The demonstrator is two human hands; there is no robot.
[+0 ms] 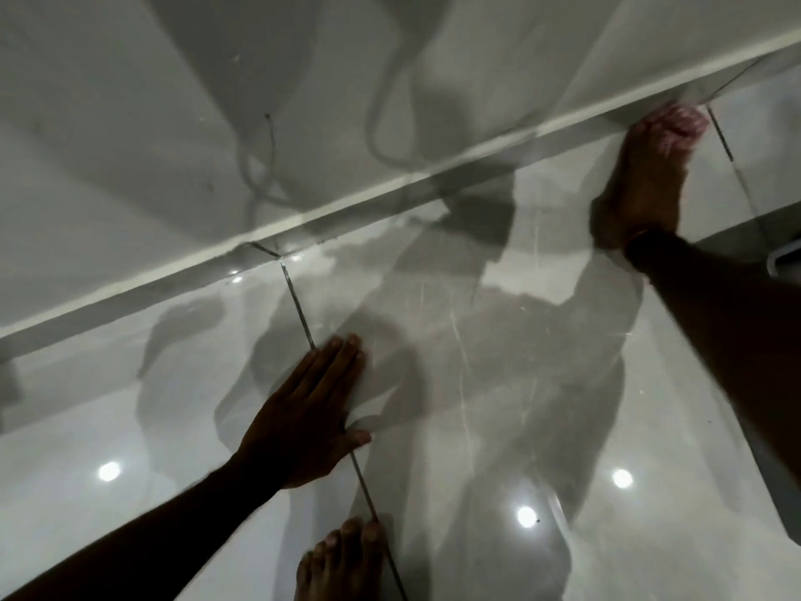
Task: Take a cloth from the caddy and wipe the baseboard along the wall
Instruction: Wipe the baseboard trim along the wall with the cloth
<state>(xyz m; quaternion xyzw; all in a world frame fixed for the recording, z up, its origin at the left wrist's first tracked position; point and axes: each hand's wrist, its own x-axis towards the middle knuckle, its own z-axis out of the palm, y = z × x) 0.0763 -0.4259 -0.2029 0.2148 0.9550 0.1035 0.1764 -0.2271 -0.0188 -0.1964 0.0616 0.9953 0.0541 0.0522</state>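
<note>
No readable txt, labels, brands or nos. anywhere on wall, baseboard or floor tiles.

floor (498, 383): glossy grey tile | left hand (310, 420) flat | bare foot (342, 561)

Glossy pale grey floor tiles (498, 383) fill the lower view, divided by a dark grout line (299, 305) running up to the wall. Above that line rises a smooth grey wall (130, 101) crossed by soft shadows. Round ceiling-light reflections (109, 471) lie either side of the grout line; a white object (780, 260), perhaps furniture, sits far right.
</note>
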